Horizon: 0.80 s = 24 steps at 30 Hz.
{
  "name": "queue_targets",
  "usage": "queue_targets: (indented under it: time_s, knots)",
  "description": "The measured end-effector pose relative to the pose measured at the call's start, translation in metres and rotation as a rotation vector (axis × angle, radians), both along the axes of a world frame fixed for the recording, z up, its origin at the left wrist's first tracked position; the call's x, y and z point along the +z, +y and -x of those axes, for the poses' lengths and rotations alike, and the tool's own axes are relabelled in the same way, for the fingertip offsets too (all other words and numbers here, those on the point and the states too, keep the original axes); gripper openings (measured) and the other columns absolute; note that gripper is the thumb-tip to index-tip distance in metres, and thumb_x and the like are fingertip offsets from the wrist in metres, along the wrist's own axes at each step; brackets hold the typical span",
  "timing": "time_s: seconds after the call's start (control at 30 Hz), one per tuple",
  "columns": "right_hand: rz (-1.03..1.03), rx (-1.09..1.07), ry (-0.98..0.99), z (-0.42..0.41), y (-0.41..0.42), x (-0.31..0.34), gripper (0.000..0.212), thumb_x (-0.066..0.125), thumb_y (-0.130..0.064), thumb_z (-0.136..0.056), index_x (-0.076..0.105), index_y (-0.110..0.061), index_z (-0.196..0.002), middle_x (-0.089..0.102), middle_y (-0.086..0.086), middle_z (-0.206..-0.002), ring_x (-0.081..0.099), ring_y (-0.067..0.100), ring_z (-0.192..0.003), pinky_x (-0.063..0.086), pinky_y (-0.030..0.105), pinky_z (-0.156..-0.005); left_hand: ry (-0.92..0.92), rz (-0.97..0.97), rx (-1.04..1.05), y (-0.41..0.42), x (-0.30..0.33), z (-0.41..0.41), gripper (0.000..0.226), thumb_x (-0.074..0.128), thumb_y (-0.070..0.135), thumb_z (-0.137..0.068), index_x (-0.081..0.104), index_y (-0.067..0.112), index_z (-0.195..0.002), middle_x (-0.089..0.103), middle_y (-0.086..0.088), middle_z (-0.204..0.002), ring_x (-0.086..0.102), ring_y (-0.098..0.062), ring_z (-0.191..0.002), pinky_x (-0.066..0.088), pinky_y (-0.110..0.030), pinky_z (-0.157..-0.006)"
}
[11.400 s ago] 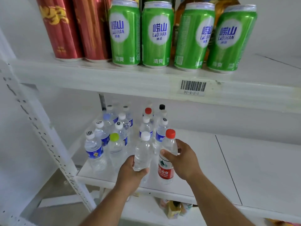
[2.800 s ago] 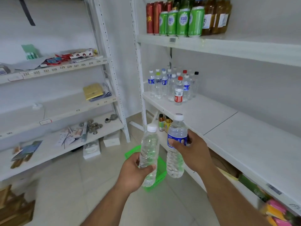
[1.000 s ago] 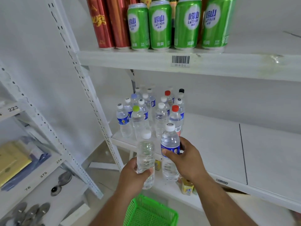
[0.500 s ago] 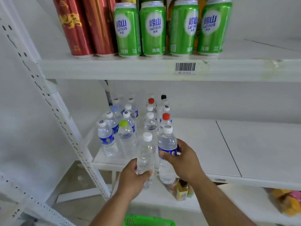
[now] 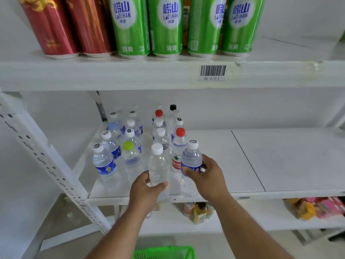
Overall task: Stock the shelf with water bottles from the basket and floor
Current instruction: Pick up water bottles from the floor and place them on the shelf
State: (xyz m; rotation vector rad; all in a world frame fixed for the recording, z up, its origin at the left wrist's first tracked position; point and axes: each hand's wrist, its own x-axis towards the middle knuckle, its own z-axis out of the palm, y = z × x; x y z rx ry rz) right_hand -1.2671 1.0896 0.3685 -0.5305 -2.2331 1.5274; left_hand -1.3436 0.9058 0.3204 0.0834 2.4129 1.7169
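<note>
Hands both loaded: left hand [image 5: 147,187] grips a clear unlabelled plastic bottle with a white cap [image 5: 158,165]; right hand [image 5: 207,176] grips a clear blue-labelled bottle with a marked white cap [image 5: 191,159]. Both bottles sit at the front edge of the white middle shelf [image 5: 280,165], just before the standing cluster of water bottles [image 5: 130,139]. Risk: bases set too near the lip may tip off toward the green plastic basket [image 5: 164,253]. The blue-labelled bottle stands just beside a red-capped bottle [image 5: 178,144]; a nudge could topple the rows.

Two bare forearms, no sleeves, unadorned hands
</note>
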Motion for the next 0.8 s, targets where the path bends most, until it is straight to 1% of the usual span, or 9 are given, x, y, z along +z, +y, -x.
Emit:
queue_targets:
  time_s: [0.1, 0.23, 0.33, 0.43, 0.5, 0.6, 0.67, 0.73, 0.8]
  knots:
    - [0.013, -0.036, -0.025, 0.006, 0.002, -0.009, 0.039, 0.082, -0.038, -0.076, 0.064, -0.043, -0.110, 0.065, -0.020, -0.107, 0.059, -0.005, -0.096, 0.043, 0.010, -0.072, 0.025, 0.001, 0.006, 0.009, -0.007, 0.007, 0.039, 0.086, 0.023, -0.069, 0.070, 0.028, -0.104, 0.074, 0.006, -0.098, 0.068, -0.009, -0.094, 0.055, -0.035, -0.084]
    - [0.039, -0.021, -0.045, 0.014, 0.002, -0.018, 0.052, 0.083, -0.040, -0.076, 0.061, -0.038, -0.123, 0.064, -0.019, -0.115, 0.060, -0.003, -0.102, 0.044, 0.011, -0.077, 0.046, 0.000, 0.011, 0.018, -0.013, 0.014, 0.034, 0.085, 0.022, -0.068, 0.071, 0.031, -0.098, 0.074, 0.012, -0.093, 0.068, -0.002, -0.089, 0.052, -0.026, -0.076]
    - [0.049, -0.003, -0.051, 0.020, 0.001, -0.022, 0.054, 0.082, -0.042, -0.076, 0.060, -0.038, -0.125, 0.063, -0.020, -0.118, 0.058, -0.006, -0.104, 0.044, 0.009, -0.077, 0.050, 0.016, 0.017, 0.023, -0.017, 0.021, 0.037, 0.085, 0.025, -0.068, 0.069, 0.035, -0.100, 0.073, 0.012, -0.094, 0.067, -0.002, -0.089, 0.049, -0.023, -0.072]
    - [0.074, 0.003, -0.056, 0.026, 0.002, -0.024, 0.054, 0.083, -0.040, -0.076, 0.059, -0.040, -0.124, 0.062, -0.022, -0.117, 0.056, -0.014, -0.102, 0.043, 0.008, -0.076, 0.040, 0.029, -0.003, 0.027, -0.022, 0.028, 0.041, 0.084, 0.024, -0.068, 0.069, 0.034, -0.105, 0.073, 0.012, -0.098, 0.066, -0.002, -0.092, 0.051, -0.026, -0.079]
    - [0.069, 0.009, -0.070, 0.030, 0.003, -0.027, 0.052, 0.082, -0.039, -0.077, 0.058, -0.042, -0.124, 0.061, -0.022, -0.117, 0.055, -0.015, -0.101, 0.042, 0.008, -0.077, 0.037, 0.037, -0.010, 0.029, -0.026, 0.032, 0.041, 0.085, 0.023, -0.069, 0.069, 0.033, -0.105, 0.073, 0.013, -0.098, 0.067, -0.001, -0.093, 0.051, -0.026, -0.081]
    - [0.072, 0.013, -0.095, 0.034, 0.006, -0.033, 0.055, 0.082, -0.037, -0.079, 0.057, -0.040, -0.128, 0.060, -0.021, -0.122, 0.057, -0.007, -0.107, 0.044, 0.012, -0.085, 0.043, 0.042, -0.015, 0.031, -0.030, 0.037, 0.039, 0.085, 0.019, -0.068, 0.069, 0.033, -0.101, 0.074, 0.013, -0.095, 0.067, 0.000, -0.092, 0.049, -0.023, -0.078]
    - [0.065, 0.017, -0.107, 0.037, 0.008, -0.035, 0.056, 0.081, -0.037, -0.080, 0.056, -0.039, -0.130, 0.060, -0.020, -0.123, 0.058, -0.002, -0.109, 0.045, 0.016, -0.088, 0.039, 0.047, -0.011, 0.032, -0.032, 0.040, 0.042, 0.085, 0.019, -0.069, 0.068, 0.034, -0.104, 0.073, 0.012, -0.097, 0.066, -0.002, -0.094, 0.049, -0.025, -0.080]
    - [0.061, 0.029, -0.114, 0.042, 0.009, -0.035, 0.056, 0.081, -0.037, -0.080, 0.056, -0.038, -0.130, 0.060, -0.020, -0.123, 0.058, -0.003, -0.108, 0.044, 0.012, -0.086, 0.034, 0.048, -0.006, 0.031, -0.036, 0.042, 0.046, 0.085, 0.018, -0.069, 0.067, 0.032, -0.109, 0.072, 0.012, -0.100, 0.066, -0.003, -0.097, 0.049, -0.027, -0.084]
    - [0.058, 0.038, -0.111, 0.046, 0.010, -0.035, 0.054, 0.081, -0.037, -0.079, 0.057, -0.039, -0.127, 0.060, -0.021, -0.121, 0.057, -0.009, -0.105, 0.044, 0.009, -0.080, 0.030, 0.038, -0.001, 0.030, -0.039, 0.045, 0.045, 0.084, 0.017, -0.070, 0.067, 0.032, -0.109, 0.073, 0.014, -0.099, 0.066, -0.001, -0.095, 0.051, -0.027, -0.084]
